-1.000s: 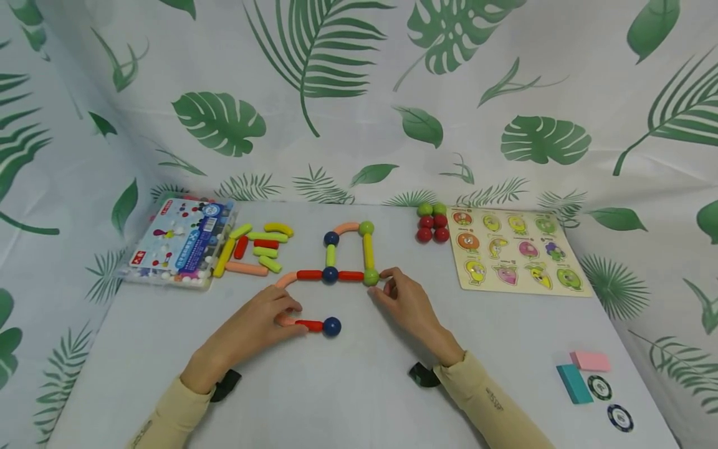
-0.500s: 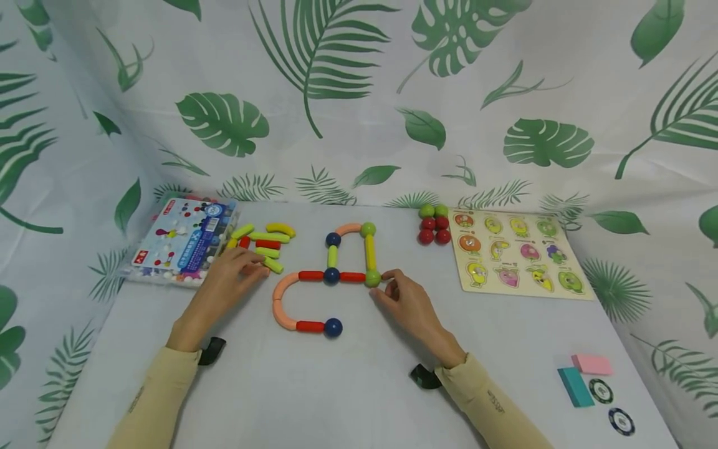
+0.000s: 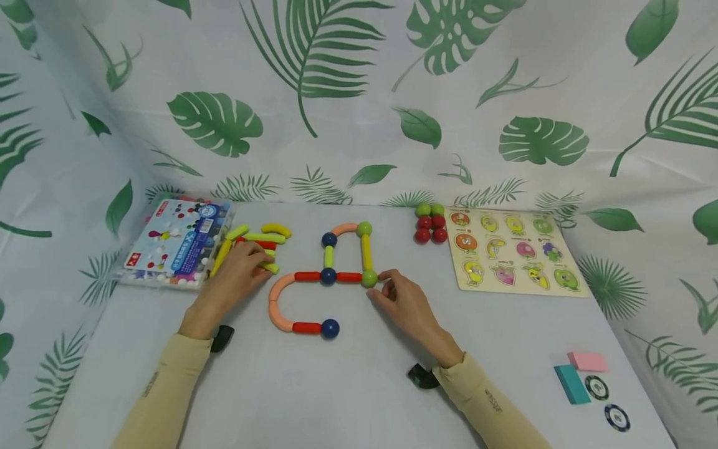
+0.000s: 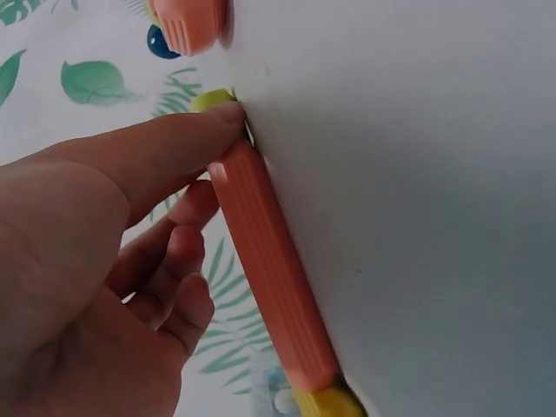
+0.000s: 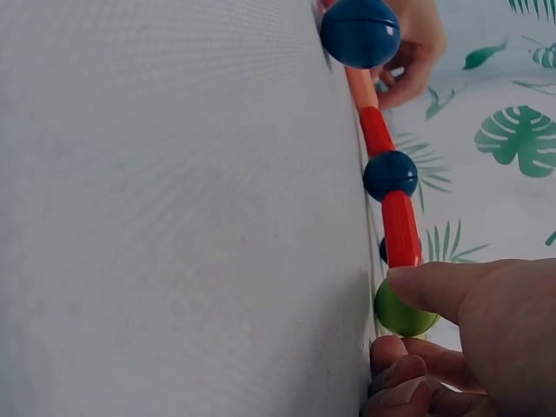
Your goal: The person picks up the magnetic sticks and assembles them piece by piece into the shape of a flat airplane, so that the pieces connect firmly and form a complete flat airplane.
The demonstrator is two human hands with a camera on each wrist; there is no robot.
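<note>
In the head view my left hand [image 3: 235, 271] is among the loose rods at the left, its thumb and forefinger pinching a short light-green rod [image 3: 271, 268]. A straight salmon rod [image 4: 274, 269] lies right beside it in the left wrist view; my hand hides it from the head view. My right hand [image 3: 406, 305] holds a green ball [image 3: 368, 278] between thumb and fingers. That ball ends a flat figure of balls and rods: red rods [image 3: 349, 277], blue balls [image 3: 328, 276], a yellow rod [image 3: 366, 252] and curved salmon rods [image 3: 274, 312]. A blue ball [image 3: 330, 328] forms its lower end.
A boxed set [image 3: 174, 240] stands behind my left hand, with a curved yellow rod [image 3: 276, 231] nearby. Red balls [image 3: 423, 236] and green balls [image 3: 423, 210] cluster beside a fruit puzzle board [image 3: 516, 252]. Coloured blocks [image 3: 572, 384] and round chips [image 3: 617, 418] lie at the right.
My left hand has left the curved salmon rods of the figure, moved up and left to the loose rods, and taken hold of a short light-green one. My right hand stays at the green ball.
</note>
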